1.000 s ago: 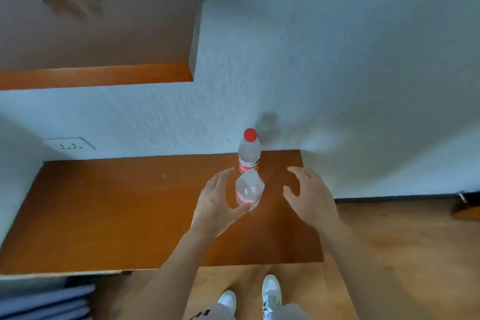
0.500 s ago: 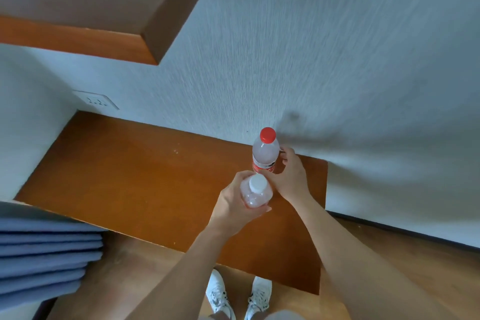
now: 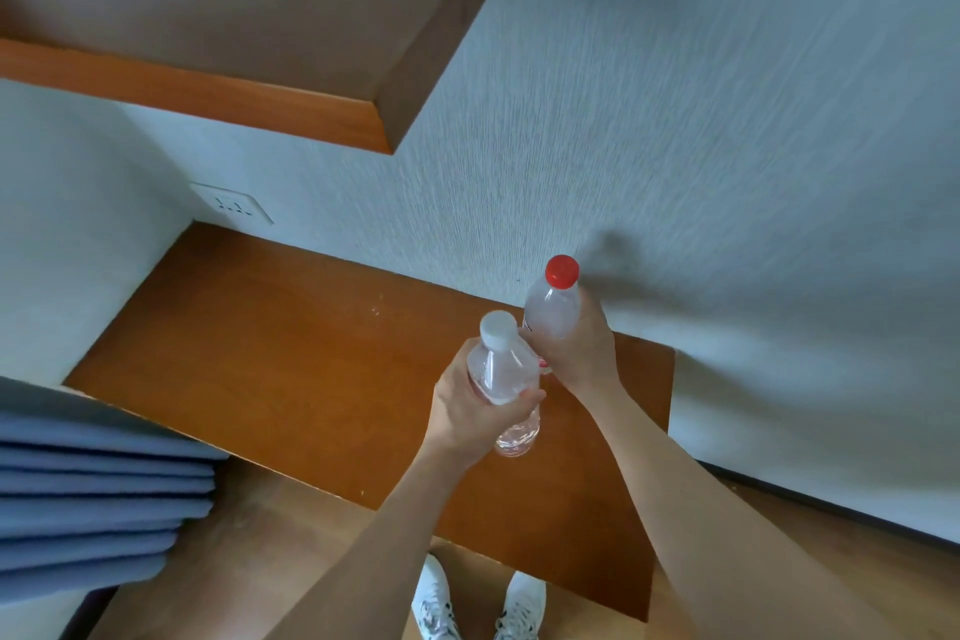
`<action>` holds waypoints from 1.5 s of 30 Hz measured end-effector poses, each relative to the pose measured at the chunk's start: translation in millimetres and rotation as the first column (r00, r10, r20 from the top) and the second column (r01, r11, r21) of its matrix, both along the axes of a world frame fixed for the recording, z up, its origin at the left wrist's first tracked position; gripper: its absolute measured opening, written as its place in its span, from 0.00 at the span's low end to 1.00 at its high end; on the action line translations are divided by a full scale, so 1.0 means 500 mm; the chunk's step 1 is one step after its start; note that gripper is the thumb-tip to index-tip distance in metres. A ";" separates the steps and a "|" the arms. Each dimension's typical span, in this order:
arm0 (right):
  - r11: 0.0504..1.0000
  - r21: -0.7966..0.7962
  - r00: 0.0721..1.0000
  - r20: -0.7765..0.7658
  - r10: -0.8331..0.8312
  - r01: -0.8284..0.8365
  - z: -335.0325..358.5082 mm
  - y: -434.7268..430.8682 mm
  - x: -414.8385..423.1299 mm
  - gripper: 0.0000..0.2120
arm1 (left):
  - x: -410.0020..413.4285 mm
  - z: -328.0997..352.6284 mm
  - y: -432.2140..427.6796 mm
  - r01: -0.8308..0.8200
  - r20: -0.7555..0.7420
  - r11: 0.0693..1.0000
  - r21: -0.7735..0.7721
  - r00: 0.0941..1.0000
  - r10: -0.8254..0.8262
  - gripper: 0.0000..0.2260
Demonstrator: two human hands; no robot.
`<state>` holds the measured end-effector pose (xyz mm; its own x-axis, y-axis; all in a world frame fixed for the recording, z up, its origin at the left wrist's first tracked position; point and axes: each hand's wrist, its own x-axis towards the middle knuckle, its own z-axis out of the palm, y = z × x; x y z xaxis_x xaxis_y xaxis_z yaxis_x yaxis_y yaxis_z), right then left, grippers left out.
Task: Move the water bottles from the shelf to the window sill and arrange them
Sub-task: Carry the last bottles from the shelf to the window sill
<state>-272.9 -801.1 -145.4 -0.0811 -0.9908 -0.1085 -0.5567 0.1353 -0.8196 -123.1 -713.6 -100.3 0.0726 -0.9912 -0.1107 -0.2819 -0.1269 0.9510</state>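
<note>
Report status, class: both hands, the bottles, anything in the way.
Left hand gripping white-capped bottle. Right hand gripping red-capped bottle. Both bottles above the lower wooden shelf. Nothing blocking them.

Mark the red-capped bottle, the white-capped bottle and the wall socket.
red-capped bottle [image 3: 551, 312], head view, clear shoulder below cap.
white-capped bottle [image 3: 500, 369], head view, upper body.
wall socket [image 3: 232, 206], head view, faceplate centre.

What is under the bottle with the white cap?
Under the white-cap bottle, lifted in the left hand, is the brown wooden shelf. The hand covers part of the bottle's side, so the label there cannot be seen.
</note>
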 end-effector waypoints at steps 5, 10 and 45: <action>0.993 -0.107 0.999 0.029 -0.042 0.045 0.103 0.041 -0.001 0.37 | 0.033 0.069 -0.005 -0.032 -0.112 0.997 -0.069 0.993 0.024 0.24; 0.962 -0.249 0.988 0.130 -0.079 0.110 0.202 0.089 0.013 0.36 | 0.068 0.140 0.001 -0.047 -0.183 0.995 -0.092 0.983 0.029 0.24; 0.569 -0.248 0.497 0.298 0.815 -0.784 0.268 0.461 0.617 0.28 | 0.521 0.234 0.597 -0.906 -0.138 0.390 -0.162 0.413 0.900 0.21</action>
<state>35.5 -570.8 -11.5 0.7766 -0.6182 0.1214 -0.0784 -0.2860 -0.9550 137.6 -415.2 16.7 0.9385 -0.3428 0.0423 -0.0888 -0.1209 0.9887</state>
